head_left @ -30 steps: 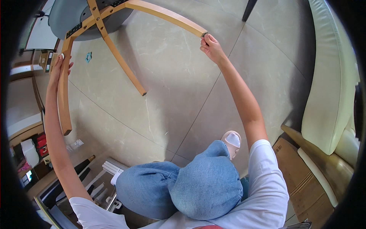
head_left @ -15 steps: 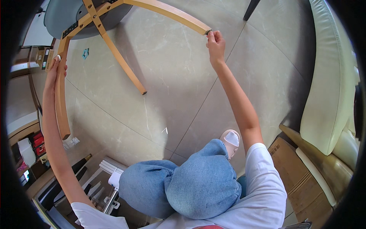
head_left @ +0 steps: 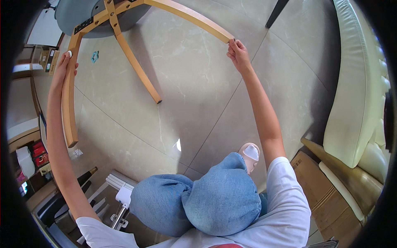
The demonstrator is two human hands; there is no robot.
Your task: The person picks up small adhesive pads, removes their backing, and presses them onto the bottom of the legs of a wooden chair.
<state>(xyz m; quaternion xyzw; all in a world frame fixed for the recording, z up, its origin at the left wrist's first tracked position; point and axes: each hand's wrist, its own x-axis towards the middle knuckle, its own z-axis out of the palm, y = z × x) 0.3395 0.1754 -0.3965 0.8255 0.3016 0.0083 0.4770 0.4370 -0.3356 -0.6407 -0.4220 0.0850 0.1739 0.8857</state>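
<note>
A chair with a grey seat lies tipped over at the far left, its crossed wooden legs spread toward me. My left hand wraps round the left chair leg, and a small round white piece shows at its thumb. At the end of the right chair leg, the fingers of my right hand pinch together at the tip. They cover most of that tip, so I cannot make out whether something small is between them.
A small teal star-shaped piece lies on the tiled floor. A cream sofa and a flattened cardboard box are on the right. A dark furniture leg stands at the back. White and metal parts lie by my left knee.
The chair and its legs have shifted slightly to the right in the view. My right fingers have moved a little nearer and now cover more of the leg's dark tip.
</note>
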